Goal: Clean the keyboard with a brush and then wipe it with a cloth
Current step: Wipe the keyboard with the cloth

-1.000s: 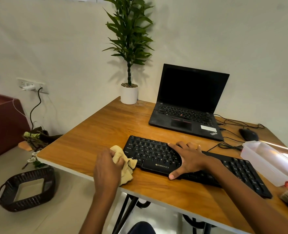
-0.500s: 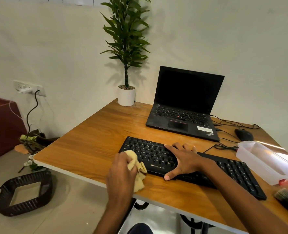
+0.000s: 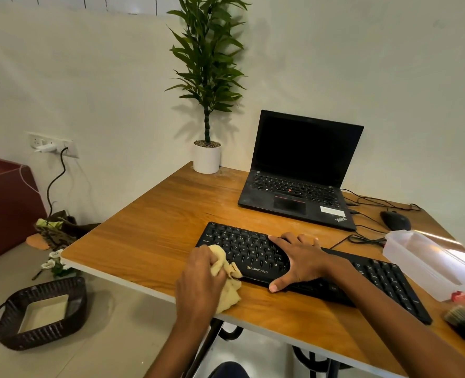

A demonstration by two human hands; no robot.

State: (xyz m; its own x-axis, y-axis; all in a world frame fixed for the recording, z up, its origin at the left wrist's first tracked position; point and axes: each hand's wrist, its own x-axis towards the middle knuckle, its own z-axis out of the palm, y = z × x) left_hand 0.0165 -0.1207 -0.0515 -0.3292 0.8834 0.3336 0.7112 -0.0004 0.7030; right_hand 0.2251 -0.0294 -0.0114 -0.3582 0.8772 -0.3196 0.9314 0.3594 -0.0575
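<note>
A: Head view: what's on the counter [image 3: 149,230]?
B: One keyboard [image 3: 378,279] along the near edge, one cloth [image 3: 227,291] at its left end, one brush [image 3: 464,321] at the right corner.
A: Fingers?
B: Curled round the cloth on the left hand [image 3: 198,282]; spread flat on the keys on the right hand [image 3: 303,261].

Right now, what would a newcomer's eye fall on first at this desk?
The left hand grips a yellow cloth at the left end of the black keyboard, while the right hand lies flat on its middle. Behind stands an open laptop with a dark screen, and a tall potted plant to its left.
</note>
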